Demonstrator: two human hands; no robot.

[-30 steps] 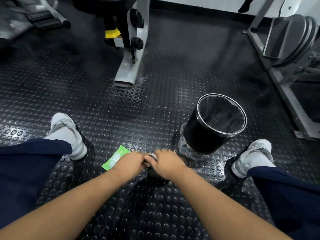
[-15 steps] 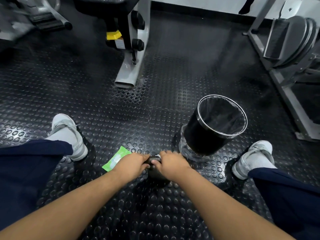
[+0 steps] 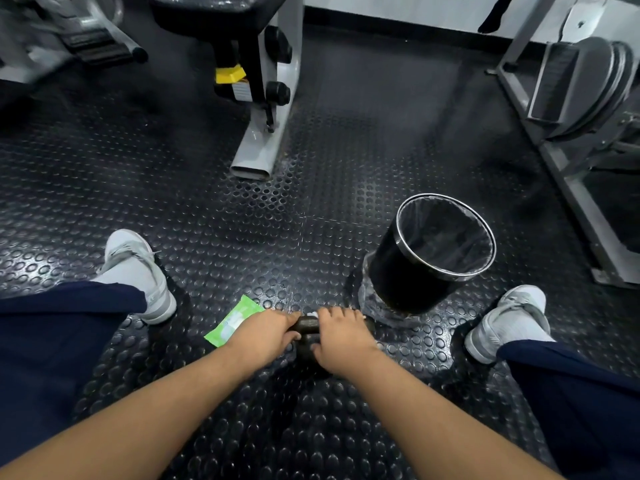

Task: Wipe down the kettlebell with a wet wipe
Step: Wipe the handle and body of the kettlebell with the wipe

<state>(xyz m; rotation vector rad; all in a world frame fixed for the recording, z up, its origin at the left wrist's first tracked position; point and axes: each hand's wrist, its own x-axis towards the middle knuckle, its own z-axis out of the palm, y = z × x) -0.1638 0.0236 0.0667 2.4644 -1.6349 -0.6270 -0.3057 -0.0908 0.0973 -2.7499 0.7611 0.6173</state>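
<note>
Looking down, I see both hands clenched on the kettlebell (image 3: 307, 327), which sits on the studded floor (image 3: 277, 237). My left hand (image 3: 265, 336) wraps the handle's left end. My right hand (image 3: 341, 337) curls over the right end, thumb underneath. A scrap of white wipe (image 3: 311, 314) pokes out just beside the right hand's fingers; which hand pins it I cannot tell. A green pack (image 3: 232, 323) lies just left of the left hand, and a bin (image 3: 398, 271) stands just beyond the right.

The left hand (image 3: 263, 336) and right hand (image 3: 341, 336), touching a second ago, now sit apart on the kettlebell (image 3: 306, 328). Its dark handle and a sliver of wet wipe (image 3: 312, 314) show between them.
</note>
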